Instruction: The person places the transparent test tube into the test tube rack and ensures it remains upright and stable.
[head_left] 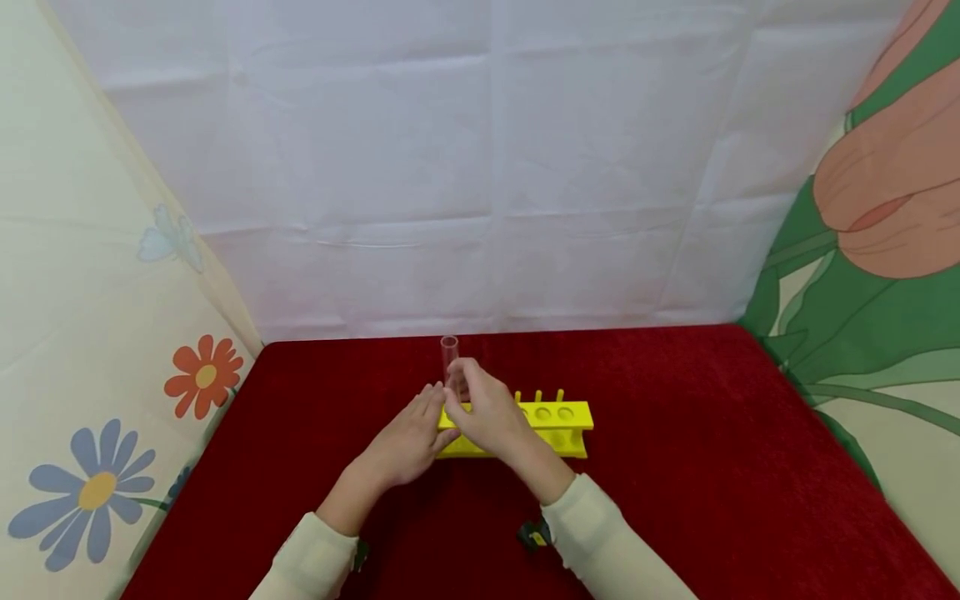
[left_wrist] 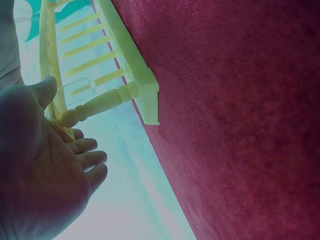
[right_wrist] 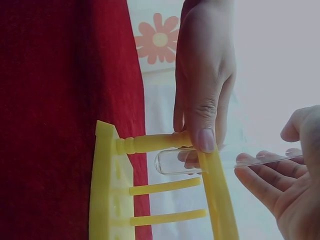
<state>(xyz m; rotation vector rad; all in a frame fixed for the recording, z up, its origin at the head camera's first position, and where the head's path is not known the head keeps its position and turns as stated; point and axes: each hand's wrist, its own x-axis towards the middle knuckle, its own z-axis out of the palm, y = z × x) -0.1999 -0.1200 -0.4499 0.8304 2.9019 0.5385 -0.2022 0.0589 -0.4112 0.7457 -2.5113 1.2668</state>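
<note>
A yellow test tube rack (head_left: pixel 566 414) stands on the red cloth. My left hand (head_left: pixel 405 440) holds its left end, thumb (right_wrist: pixel 205 137) against the front of the top bar and fingers behind. A clear glass test tube (head_left: pixel 449 354) passes through the top bar near that end. Its rounded bottom (right_wrist: pixel 167 162) hangs above the lower shelf, seen in the right wrist view. My right hand (head_left: pixel 487 412) is around the tube's upper part, fingertips (right_wrist: pixel 245 160) touching the glass and thumb on the near side.
Several yellow pegs (head_left: pixel 560 395) rise along the rack's back. The red cloth (head_left: pixel 712 458) covers the table. A white sheet (head_left: pixel 487 167) hangs behind it, with flower-printed cloths (head_left: pixel 97 492) at both sides. A dark object (head_left: pixel 534 535) shows by the right sleeve.
</note>
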